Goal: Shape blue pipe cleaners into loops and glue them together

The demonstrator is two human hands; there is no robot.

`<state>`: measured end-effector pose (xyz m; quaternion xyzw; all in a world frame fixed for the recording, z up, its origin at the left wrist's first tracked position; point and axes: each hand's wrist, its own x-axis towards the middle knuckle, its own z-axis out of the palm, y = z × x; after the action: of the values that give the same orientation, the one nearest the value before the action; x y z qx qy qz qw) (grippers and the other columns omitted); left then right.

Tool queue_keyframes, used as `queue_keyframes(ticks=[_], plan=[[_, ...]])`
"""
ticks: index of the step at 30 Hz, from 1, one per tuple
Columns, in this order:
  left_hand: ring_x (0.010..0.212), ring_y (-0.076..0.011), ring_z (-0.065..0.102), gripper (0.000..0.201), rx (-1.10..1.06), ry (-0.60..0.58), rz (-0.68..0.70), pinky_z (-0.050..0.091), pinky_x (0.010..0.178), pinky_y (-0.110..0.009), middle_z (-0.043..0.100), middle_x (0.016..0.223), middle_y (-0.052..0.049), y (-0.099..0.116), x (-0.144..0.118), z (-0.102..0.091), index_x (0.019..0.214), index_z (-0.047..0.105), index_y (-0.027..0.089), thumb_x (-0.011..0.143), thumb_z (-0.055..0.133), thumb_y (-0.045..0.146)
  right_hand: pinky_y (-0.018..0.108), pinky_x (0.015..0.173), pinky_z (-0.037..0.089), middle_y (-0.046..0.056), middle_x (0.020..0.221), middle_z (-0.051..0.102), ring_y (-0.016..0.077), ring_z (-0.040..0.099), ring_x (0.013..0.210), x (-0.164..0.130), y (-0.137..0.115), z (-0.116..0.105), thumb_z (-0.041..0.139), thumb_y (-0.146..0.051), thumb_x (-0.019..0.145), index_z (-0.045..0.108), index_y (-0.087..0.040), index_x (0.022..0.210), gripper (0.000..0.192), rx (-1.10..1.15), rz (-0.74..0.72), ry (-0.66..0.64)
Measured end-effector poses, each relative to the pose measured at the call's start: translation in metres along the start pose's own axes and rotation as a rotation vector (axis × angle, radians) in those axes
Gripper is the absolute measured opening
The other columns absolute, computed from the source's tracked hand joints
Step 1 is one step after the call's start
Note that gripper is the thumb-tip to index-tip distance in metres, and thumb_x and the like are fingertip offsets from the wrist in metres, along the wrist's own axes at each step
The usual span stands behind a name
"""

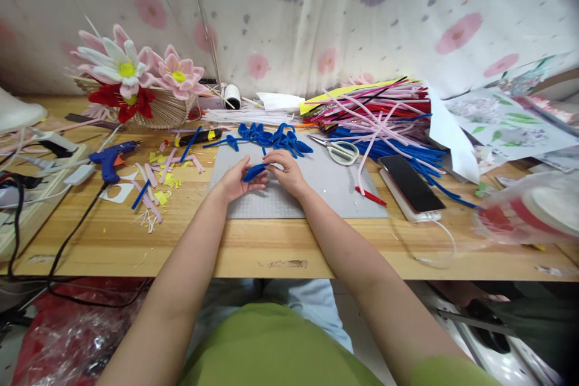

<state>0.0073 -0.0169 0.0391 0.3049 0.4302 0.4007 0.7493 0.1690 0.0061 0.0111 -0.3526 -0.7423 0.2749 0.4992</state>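
My left hand (236,180) and my right hand (284,171) meet over a grey cutting mat (325,193) on the wooden table. Both pinch one bent blue pipe cleaner (254,172), which curves between the fingers just above the mat. Just behind the hands, at the mat's far edge, lies a cluster of blue pipe cleaner loops (271,137) shaped like petals.
Scissors (337,149), a red pen (371,195) and a phone (409,184) lie right of the mat. A pile of coloured pipe cleaners (375,114) sits behind. A blue glue gun (111,160), scraps and cables are at the left, with a flower basket (136,87) beyond.
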Motion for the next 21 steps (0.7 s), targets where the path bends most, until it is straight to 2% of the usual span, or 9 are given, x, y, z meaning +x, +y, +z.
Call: queue_keyframes(ticks=[2, 3, 6, 9, 12, 16, 21], plan=[[0.061, -0.0137, 0.059, 0.019, 0.016, -0.054, -0.053, 0.051, 0.061, -0.03, 0.063, 0.069, -0.007, -0.001, 0.0, -0.001, 0.079, 0.063, 0.012, 0.074, 0.062, 0.031, 0.038, 0.096, 0.038, 0.004, 0.097, 0.063, 0.0184, 0.053, 0.1, 0.001, -0.001, -0.001, 0.058, -0.027, 0.077, 0.066, -0.024, 0.077, 0.008, 0.023, 0.005, 0.008], [0.059, -0.0119, 0.058, 0.015, 0.009, -0.058, -0.021, 0.051, 0.063, -0.028, 0.063, 0.068, -0.004, -0.002, 0.0, -0.001, 0.079, 0.062, 0.013, 0.071, 0.066, 0.025, 0.038, 0.094, 0.039, 0.005, 0.099, 0.062, 0.0184, 0.053, 0.102, 0.001, -0.001, -0.001, 0.059, -0.028, 0.076, 0.066, -0.024, 0.079, 0.009, 0.057, 0.031, 0.02], [0.067, -0.0107, 0.06, 0.022, -0.027, 0.029, 0.176, 0.049, 0.072, -0.027, 0.063, 0.07, -0.001, -0.008, 0.004, 0.001, 0.077, 0.06, 0.014, 0.059, 0.073, 0.013, 0.034, 0.085, 0.045, 0.005, 0.102, 0.059, 0.0175, 0.053, 0.1, 0.001, 0.001, 0.001, 0.061, -0.033, 0.073, 0.063, -0.023, 0.088, 0.018, 0.215, 0.174, 0.056], [0.075, -0.0118, 0.061, 0.028, 0.05, 0.132, 0.348, 0.045, 0.076, -0.026, 0.064, 0.076, -0.001, -0.014, 0.008, 0.003, 0.076, 0.061, 0.014, 0.054, 0.077, 0.018, 0.03, 0.077, 0.046, 0.003, 0.091, 0.06, 0.0152, 0.055, 0.089, 0.0, 0.002, 0.002, 0.062, -0.037, 0.07, 0.061, -0.021, 0.084, 0.022, 0.343, 0.316, 0.032], [0.069, -0.0101, 0.057, 0.027, 0.206, 0.178, 0.441, 0.043, 0.072, -0.025, 0.061, 0.07, 0.001, -0.017, 0.009, 0.005, 0.072, 0.061, 0.015, 0.052, 0.078, 0.025, 0.028, 0.072, 0.044, 0.001, 0.082, 0.059, 0.0129, 0.054, 0.079, 0.0, -0.002, 0.003, 0.063, -0.039, 0.068, 0.06, -0.019, 0.08, 0.023, 0.415, 0.359, -0.014], [0.061, -0.0092, 0.051, 0.031, 0.309, 0.177, 0.44, 0.041, 0.065, -0.024, 0.059, 0.063, 0.003, -0.017, 0.008, 0.01, 0.068, 0.061, 0.015, 0.048, 0.079, 0.031, 0.025, 0.067, 0.04, -0.002, 0.071, 0.055, 0.0097, 0.049, 0.068, 0.001, -0.007, 0.005, 0.065, -0.038, 0.066, 0.057, -0.018, 0.071, 0.022, 0.467, 0.395, 0.009], [0.062, -0.0094, 0.052, 0.036, 0.191, 0.146, 0.398, 0.039, 0.061, -0.024, 0.062, 0.069, 0.001, -0.018, 0.011, 0.013, 0.075, 0.062, 0.014, 0.05, 0.078, 0.035, 0.022, 0.058, 0.036, -0.004, 0.066, 0.051, 0.007, 0.043, 0.059, 0.001, -0.009, 0.005, 0.066, -0.04, 0.065, 0.054, -0.018, 0.068, 0.024, 0.543, 0.499, 0.077]])
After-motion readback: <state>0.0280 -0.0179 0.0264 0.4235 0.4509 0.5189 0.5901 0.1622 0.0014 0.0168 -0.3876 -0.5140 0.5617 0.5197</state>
